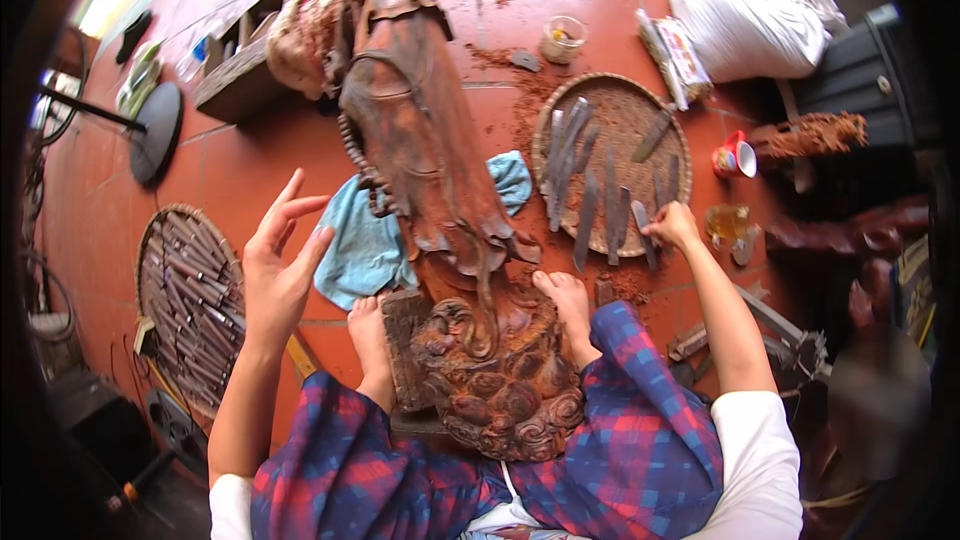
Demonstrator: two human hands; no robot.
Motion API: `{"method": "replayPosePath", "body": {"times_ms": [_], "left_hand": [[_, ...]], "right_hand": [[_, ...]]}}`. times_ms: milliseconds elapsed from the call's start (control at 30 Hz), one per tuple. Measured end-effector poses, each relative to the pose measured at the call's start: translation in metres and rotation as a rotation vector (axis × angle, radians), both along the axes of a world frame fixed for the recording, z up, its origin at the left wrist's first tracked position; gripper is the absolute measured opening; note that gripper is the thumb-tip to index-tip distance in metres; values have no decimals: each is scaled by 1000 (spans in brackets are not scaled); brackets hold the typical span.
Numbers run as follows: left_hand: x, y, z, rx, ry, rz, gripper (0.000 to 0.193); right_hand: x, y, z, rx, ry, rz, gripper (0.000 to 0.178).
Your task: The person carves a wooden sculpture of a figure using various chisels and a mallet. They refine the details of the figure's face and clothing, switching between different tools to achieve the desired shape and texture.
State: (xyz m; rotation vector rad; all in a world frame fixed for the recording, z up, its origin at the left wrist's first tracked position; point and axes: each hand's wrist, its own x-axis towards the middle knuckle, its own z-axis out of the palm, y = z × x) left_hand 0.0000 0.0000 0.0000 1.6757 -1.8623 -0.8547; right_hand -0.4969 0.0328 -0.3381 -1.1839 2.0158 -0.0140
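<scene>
A large carved reddish wooden statue (420, 130) lies lengthwise on the tiled floor between my legs, its ornate base (495, 380) near my lap. My left hand (280, 260) hovers open to the left of the statue, fingers spread, holding nothing, just beside a light blue cloth (360, 245). My right hand (672, 227) reaches to the round woven tray (640, 105) on the right and pinches the handle of a carving chisel (645, 235) at the tray's near rim. Both my bare feet (565, 295) rest against the statue's base.
A second woven tray (190, 300) with several chisels lies at the left. A white sack (745, 5), a small clear cup (562, 38), a red mug (735, 155), a wooden block (240, 80) and wood shavings sit around the floor. A metal stand (150, 130) is far left.
</scene>
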Motion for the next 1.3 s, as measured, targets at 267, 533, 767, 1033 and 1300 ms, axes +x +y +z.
{"method": "replayPosePath", "body": {"times_ms": [267,533,767,1033,1300], "left_hand": [[-56,-14,-62,56,426,6,26],[-51,-34,-41,-36,433,-79,19],[-26,-25,-63,99,462,39,19],[-20,-5,-86,227,420,51,21],[-53,-1,-97,249,483,-6,21]], "right_hand": [[-95,10,149,-128,-293,-155,16],[34,-84,320,-382,-655,141,18],[-38,-56,237,-158,-444,-74,16],[-122,38,92,38,-276,-418,15],[-93,34,95,-212,406,-161,38]]}}
